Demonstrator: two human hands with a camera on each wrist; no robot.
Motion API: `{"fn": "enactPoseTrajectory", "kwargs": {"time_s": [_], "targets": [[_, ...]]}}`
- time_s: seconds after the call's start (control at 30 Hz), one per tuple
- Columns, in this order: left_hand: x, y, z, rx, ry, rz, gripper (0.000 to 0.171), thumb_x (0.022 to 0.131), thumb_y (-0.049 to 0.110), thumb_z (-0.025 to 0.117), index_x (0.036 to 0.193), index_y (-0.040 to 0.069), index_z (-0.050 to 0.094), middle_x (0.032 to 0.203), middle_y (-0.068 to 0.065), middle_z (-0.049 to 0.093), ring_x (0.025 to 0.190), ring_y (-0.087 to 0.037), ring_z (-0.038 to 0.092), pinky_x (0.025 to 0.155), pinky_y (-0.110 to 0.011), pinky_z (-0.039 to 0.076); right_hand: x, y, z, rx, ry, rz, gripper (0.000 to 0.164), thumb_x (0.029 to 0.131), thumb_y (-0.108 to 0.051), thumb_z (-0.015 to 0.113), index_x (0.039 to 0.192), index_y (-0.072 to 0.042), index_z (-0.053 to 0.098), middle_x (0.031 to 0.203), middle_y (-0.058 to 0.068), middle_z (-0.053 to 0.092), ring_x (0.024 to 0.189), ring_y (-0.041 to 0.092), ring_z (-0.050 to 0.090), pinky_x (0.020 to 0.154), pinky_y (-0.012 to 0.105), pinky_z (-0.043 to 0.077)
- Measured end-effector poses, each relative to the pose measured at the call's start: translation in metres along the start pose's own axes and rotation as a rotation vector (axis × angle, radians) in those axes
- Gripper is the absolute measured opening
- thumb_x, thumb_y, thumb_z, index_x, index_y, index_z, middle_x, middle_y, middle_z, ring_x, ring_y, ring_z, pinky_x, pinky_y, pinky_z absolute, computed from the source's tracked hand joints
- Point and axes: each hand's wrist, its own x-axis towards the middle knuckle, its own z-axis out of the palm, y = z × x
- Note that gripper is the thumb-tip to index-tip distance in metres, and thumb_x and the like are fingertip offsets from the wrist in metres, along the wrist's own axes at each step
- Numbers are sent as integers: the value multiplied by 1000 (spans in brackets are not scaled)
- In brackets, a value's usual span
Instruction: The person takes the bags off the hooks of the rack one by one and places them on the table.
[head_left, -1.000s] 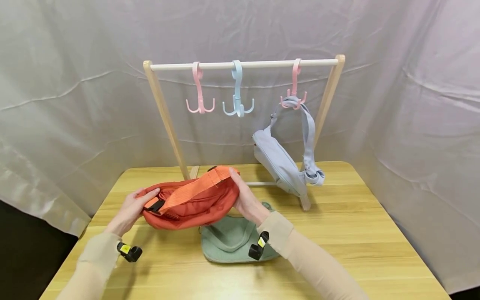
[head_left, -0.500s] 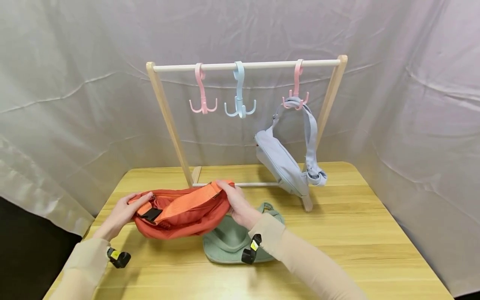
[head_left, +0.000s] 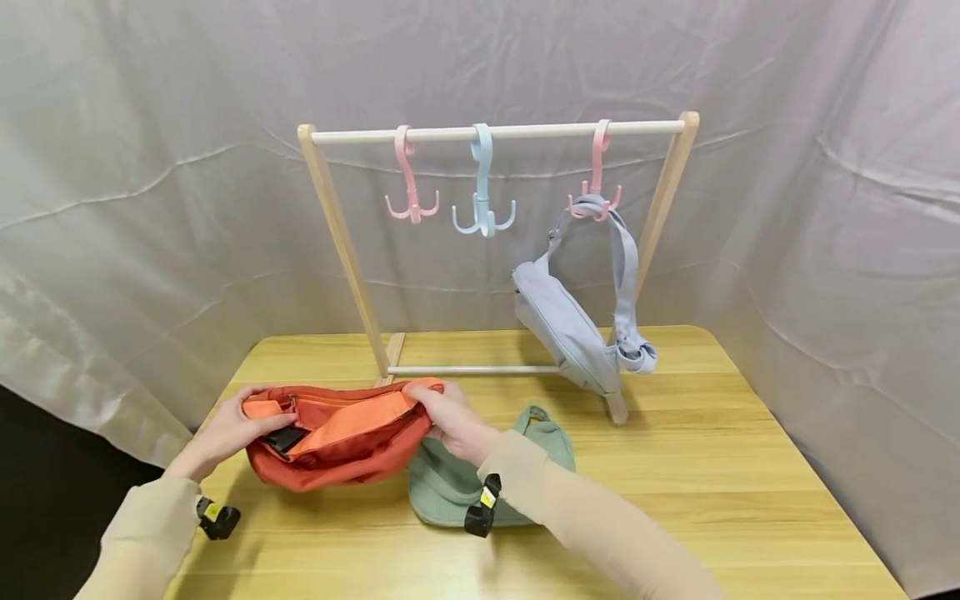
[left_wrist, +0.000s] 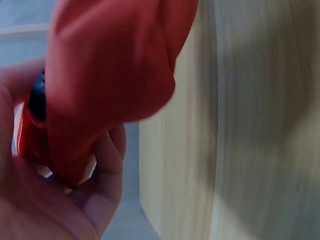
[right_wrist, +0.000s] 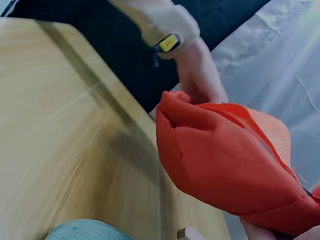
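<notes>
A red waist bag [head_left: 337, 458] with an orange strap [head_left: 352, 423] and a black buckle [head_left: 285, 438] is held between both hands above the left part of the table. My left hand [head_left: 228, 429] grips its left end, thumb over the front beside the buckle. In the left wrist view, fingers [left_wrist: 107, 175] curl round the red fabric [left_wrist: 110, 65]. My right hand [head_left: 453, 421] pinches the bag's right end where the strap joins. Below the right forearm lies a green bag [head_left: 442, 492], partly covered by that arm and the red bag.
A rack with a white bar [head_left: 540, 131] and wooden legs stands at the back. A pink hook [head_left: 411, 179] and a blue hook [head_left: 482, 183] hang bare. From the right pink hook [head_left: 597, 162] hangs a light blue waist bag [head_left: 562, 325]. Grey curtains surround the table [head_left: 697, 483].
Both hands have moved left and down with the red bag, coming nearer the table. More of the green bag and of the rack's lower bar now shows.
</notes>
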Motion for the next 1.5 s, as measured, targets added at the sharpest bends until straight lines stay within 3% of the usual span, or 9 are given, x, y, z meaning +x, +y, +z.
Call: {"fn": "enactPoseTrajectory", "kwargs": {"time_s": [0.17,0.43,0.73,0.83,1.0,1.1,1.3,1.4,1.5], "targets": [[0,-8,-7,82,60,9,80,92,41,70,146,-7,35,137,-39,49,121,-48,52,94,-51,47,2,6,10,-126,-8,-34,32,90,-6,61,120,3,65,91,2,66,72,7,65,62,23,57],[-3,-20,-11,156,111,26,66,90,33,72,134,-9,45,123,-39,57,108,-46,58,83,-43,48,6,18,19,-286,-57,-53,29,87,-2,61,116,0,65,74,0,61,61,7,56,54,19,46],[-5,-40,-9,223,93,-23,73,91,36,69,136,-12,39,129,-45,50,114,-58,53,90,-61,48,7,34,26,-426,-110,-53,37,90,-2,62,126,2,58,76,-1,57,66,9,50,57,21,41],[-4,-44,-5,250,87,-21,74,91,34,69,137,-15,36,129,-46,49,116,-61,51,91,-64,47,7,38,25,-511,-115,-75,40,89,-3,61,128,0,58,88,0,57,74,11,49,64,22,41],[-2,-45,2,301,105,30,72,87,26,73,133,-19,41,120,-44,54,101,-52,59,81,-56,52,7,40,23,-715,-109,-135,48,86,-6,63,134,-7,57,125,9,62,100,15,54,85,30,46],[-1,-44,5,359,108,56,68,83,23,75,129,-18,46,112,-40,59,92,-43,61,74,-49,52,8,40,20,-818,-133,-170,54,87,-9,64,140,-7,53,136,12,61,112,16,55,96,34,47],[-1,-32,12,480,130,81,60,83,25,73,126,-12,53,119,-42,54,105,-58,54,86,-65,45,9,37,12,-945,-214,-232,57,89,-12,60,145,-7,49,143,12,58,129,21,55,105,34,47],[0,-21,22,469,181,157,47,86,19,69,122,-9,59,122,-41,55,108,-61,54,90,-67,44,8,36,9,-970,-230,-257,56,90,-11,59,145,-9,50,143,12,58,129,20,55,105,33,46],[-1,-7,37,416,199,281,37,92,15,66,122,-6,63,123,-35,61,109,-54,60,92,-64,48,6,36,5,-961,-241,-280,56,90,-9,59,145,-9,50,143,12,58,127,20,56,105,33,46]]}}
